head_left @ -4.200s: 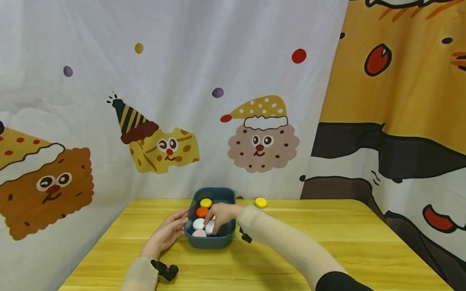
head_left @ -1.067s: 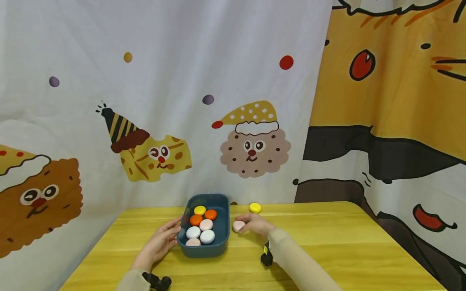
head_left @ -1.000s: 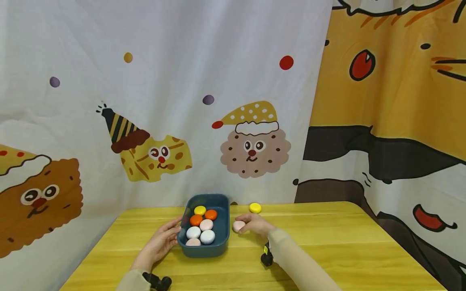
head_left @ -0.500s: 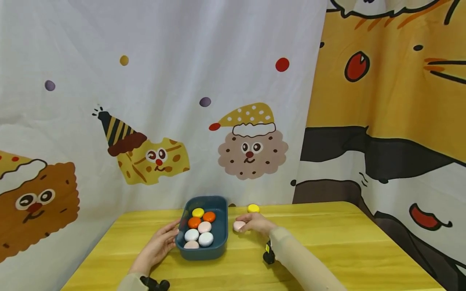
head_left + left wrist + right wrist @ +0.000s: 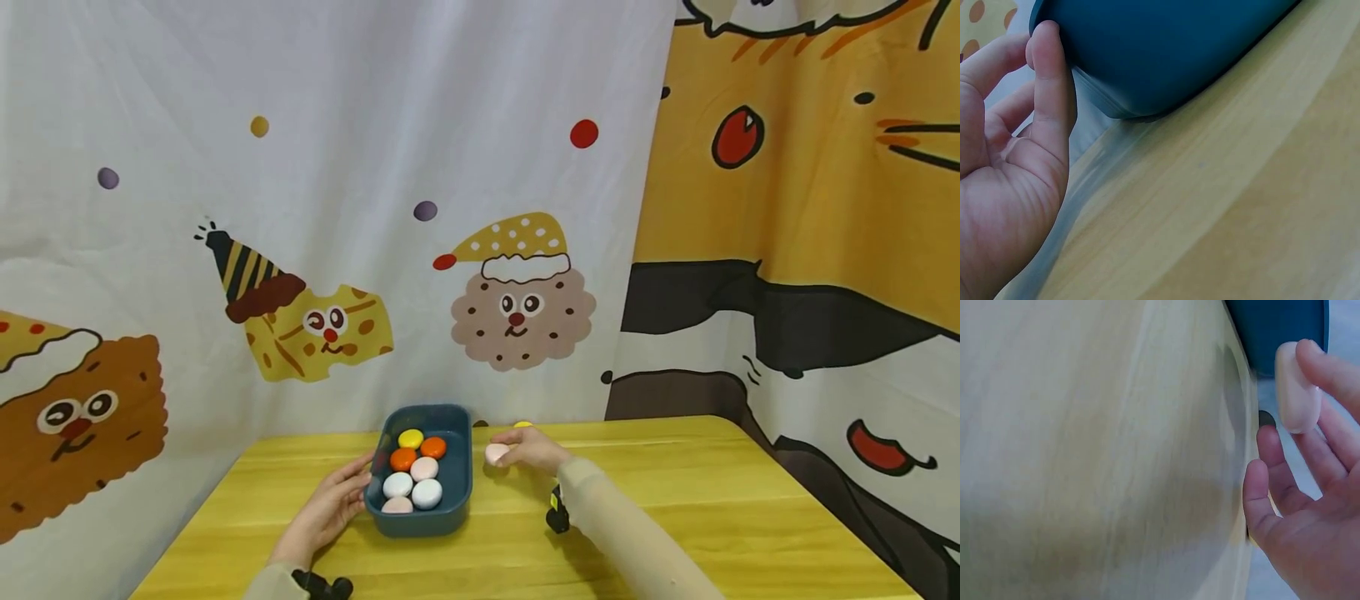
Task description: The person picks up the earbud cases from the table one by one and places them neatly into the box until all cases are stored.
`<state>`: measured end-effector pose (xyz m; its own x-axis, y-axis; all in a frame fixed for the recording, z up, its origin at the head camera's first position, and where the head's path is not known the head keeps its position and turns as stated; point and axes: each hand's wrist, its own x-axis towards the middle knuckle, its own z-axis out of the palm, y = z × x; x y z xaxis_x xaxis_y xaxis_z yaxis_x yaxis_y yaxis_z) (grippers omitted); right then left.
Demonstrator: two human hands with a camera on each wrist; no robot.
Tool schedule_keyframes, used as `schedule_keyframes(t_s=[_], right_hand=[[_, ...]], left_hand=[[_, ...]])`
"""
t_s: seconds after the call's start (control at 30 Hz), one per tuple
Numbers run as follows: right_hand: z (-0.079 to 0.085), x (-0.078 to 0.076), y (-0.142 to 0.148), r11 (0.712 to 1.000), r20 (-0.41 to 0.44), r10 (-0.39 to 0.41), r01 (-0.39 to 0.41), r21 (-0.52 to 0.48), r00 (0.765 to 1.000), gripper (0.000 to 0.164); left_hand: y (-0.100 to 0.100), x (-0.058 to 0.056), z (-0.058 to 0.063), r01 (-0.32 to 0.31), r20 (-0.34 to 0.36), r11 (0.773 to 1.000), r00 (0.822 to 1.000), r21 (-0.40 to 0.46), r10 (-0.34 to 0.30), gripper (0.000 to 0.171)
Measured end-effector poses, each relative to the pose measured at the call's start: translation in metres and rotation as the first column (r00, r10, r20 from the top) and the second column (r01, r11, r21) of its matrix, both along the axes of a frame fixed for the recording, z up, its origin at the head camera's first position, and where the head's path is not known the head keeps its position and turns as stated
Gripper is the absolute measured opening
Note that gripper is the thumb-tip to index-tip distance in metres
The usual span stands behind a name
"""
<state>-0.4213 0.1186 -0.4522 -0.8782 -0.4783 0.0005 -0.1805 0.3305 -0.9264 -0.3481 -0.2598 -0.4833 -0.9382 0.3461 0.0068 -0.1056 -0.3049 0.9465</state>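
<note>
My right hand pinches a pale pink rounded disc between thumb and fingertips, just right of the dark blue bin. In the right wrist view this disc is smooth, thick and edge-on, raised over the table. My left hand touches the bin's left side; in the left wrist view its fingers lie fairly straight at the bin's outer wall. Inside the bin are a yellow disc, two orange discs, two pale pink discs and two white discs.
Another yellow disc lies at the table's back edge, mostly hidden behind my right hand. The wooden table extends to both sides. A cartoon-printed curtain hangs behind it. Black wrist cameras sit on the sleeves.
Earlier my right hand reached into the bin among the discs. It then came out to the right with the pale pink disc, and has now lifted slightly. The left hand stays at the bin.
</note>
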Motion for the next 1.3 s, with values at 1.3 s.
schedule_keyframes(t_s=[1.3], right_hand=[[0.033,-0.009,0.005,0.997,-0.063,-0.061,0.064,0.038,0.996,0.049]], left_hand=[[0.001,0.002,0.002,-0.013,-0.003,1.000,1.000,0.004,0.013,0.064]])
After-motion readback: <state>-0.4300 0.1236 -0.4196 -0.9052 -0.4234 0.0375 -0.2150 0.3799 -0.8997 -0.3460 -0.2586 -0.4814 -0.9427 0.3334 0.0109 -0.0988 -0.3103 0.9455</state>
